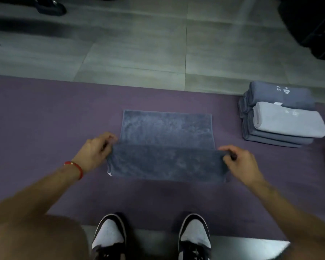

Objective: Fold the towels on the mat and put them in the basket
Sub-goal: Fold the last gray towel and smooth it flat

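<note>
- head view: left hand and right hand each pinch a corner of the blue towel with curled fingers.
- near flap is doubled over on the purple mat.
- folded stack sits at the right.

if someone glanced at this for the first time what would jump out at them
First, the dark blue-grey terry towel mid-fold at the centre of the purple mat, its near edge pinched by the left hand and the right hand. Next, the stack of folded blue and pale lilac towels at the mat's right end.

place: indoor room | cues: grey tiled floor, purple mat, folded towel stack
</note>
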`<state>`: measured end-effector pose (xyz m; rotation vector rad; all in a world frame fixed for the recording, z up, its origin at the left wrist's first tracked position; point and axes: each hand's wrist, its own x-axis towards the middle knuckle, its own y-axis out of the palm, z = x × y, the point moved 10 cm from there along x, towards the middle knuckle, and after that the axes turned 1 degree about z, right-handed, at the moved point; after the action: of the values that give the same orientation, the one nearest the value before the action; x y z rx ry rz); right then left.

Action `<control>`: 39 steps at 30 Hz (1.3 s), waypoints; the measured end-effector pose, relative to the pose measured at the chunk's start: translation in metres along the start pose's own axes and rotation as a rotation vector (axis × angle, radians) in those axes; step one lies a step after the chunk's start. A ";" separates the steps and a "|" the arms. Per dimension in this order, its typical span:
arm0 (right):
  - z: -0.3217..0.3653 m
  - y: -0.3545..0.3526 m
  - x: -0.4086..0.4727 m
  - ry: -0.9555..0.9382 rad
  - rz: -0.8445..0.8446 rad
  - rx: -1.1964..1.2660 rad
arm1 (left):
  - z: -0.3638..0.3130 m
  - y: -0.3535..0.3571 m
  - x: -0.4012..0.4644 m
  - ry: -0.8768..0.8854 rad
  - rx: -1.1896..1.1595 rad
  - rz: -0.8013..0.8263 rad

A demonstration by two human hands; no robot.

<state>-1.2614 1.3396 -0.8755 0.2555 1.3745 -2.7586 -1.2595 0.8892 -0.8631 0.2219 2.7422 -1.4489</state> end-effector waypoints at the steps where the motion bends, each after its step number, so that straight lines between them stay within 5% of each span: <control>1: 0.002 -0.002 0.020 0.009 -0.023 -0.001 | 0.008 -0.003 0.020 -0.026 -0.021 -0.035; 10: -0.012 0.028 0.187 -0.052 -0.130 0.013 | 0.073 0.026 0.169 -0.251 -0.113 -0.161; 19: -0.036 0.069 0.231 -0.002 -0.206 -0.084 | 0.106 0.061 0.219 -0.308 -0.012 -0.198; 24: -0.022 0.079 0.226 -0.083 -0.268 -0.303 | 0.104 0.064 0.219 -0.224 0.004 -0.250; 28: 0.035 0.092 0.201 -0.216 -0.325 -0.565 | 0.055 0.061 0.198 -0.064 0.349 -0.358; 33: 0.048 0.189 0.178 -0.351 0.096 -0.635 | 0.023 0.147 0.173 0.027 0.605 -0.011; 39: 0.019 0.190 0.186 -0.141 0.097 -0.675 | 0.043 0.163 0.178 0.068 0.596 0.082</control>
<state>-1.4244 1.2152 -1.0455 0.0843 2.0615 -2.0293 -1.4143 0.9641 -1.0377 0.3938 2.2305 -2.2242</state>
